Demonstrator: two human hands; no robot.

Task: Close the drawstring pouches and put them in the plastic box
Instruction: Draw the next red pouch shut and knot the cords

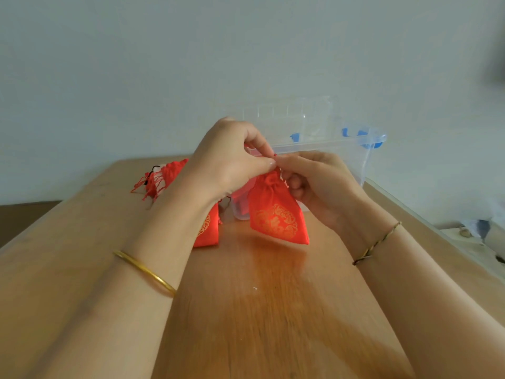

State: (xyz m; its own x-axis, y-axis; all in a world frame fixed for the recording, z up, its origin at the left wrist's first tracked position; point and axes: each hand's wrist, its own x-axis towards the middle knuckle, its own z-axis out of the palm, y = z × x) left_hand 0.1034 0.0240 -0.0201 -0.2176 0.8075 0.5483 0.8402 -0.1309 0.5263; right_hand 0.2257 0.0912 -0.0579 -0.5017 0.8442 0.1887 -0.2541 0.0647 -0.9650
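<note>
My left hand (232, 162) and right hand (314, 181) pinch the neck of the red pouch (276, 214), lifted off the table (259, 310) to cinch it | strings probably pulled apart | plastic box (366, 160) just behind, for the drop.

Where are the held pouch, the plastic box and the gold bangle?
held pouch (278, 217): head view, gold print on its front.
plastic box (366, 160): head view, right wall below the rim.
gold bangle (153, 274): head view, band on left wrist.

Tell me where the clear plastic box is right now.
In the head view, the plastic box sits at the table's far end, right of centre, against the wall, directly behind both hands and the held pouch.
</note>
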